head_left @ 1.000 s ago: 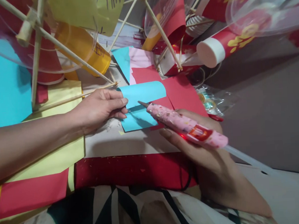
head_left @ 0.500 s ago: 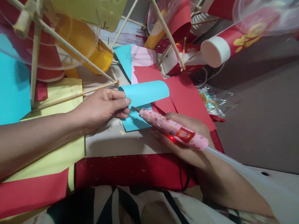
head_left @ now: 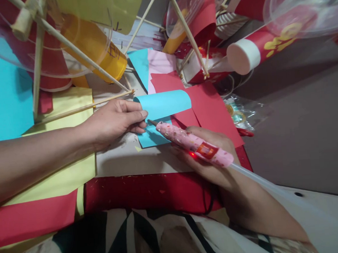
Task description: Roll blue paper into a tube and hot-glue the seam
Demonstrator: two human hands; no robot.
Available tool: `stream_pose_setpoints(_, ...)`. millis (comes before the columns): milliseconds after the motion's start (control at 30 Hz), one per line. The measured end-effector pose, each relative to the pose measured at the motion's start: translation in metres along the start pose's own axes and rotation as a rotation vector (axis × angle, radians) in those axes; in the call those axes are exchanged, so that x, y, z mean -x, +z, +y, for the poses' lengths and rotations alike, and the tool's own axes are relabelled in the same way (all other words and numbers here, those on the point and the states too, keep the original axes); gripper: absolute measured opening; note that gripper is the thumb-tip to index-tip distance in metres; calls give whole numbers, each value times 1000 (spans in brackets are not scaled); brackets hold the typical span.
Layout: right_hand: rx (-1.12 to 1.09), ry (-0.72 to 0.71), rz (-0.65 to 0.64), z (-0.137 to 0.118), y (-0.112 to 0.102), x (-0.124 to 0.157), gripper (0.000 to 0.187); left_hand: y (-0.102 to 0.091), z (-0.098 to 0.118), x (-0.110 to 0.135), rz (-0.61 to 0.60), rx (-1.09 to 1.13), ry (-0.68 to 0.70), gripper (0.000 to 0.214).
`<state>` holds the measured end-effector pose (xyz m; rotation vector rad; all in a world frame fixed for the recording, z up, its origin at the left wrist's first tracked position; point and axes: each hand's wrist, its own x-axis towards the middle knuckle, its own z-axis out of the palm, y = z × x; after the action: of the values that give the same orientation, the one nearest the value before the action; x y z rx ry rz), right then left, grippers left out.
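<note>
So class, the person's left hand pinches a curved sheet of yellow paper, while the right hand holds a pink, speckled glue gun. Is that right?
Not quite: the curved sheet of paper is light blue, not yellow, as the head view shows. The left hand does pinch it, and the right hand does hold the pink, speckled glue gun.

My right hand point(head_left: 218, 173) has moved the pink glue gun point(head_left: 193, 143) leftward near the frame's centre, bringing its nozzle point(head_left: 152, 122) close beside my left hand point(head_left: 118, 121).
</note>
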<state>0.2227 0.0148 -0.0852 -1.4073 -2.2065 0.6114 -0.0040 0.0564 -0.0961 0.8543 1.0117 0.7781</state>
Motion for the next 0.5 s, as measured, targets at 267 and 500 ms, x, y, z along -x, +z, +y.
stream_pose_setpoints(267, 21, -14, 11, -7, -2, -2, 24, 2, 1, 1, 7, 4, -2, 23)
stream_pose_setpoints(500, 5, 36, -42, -2, -2, 2, 23, 0, 2, -1, -4, 8, 9, 23)
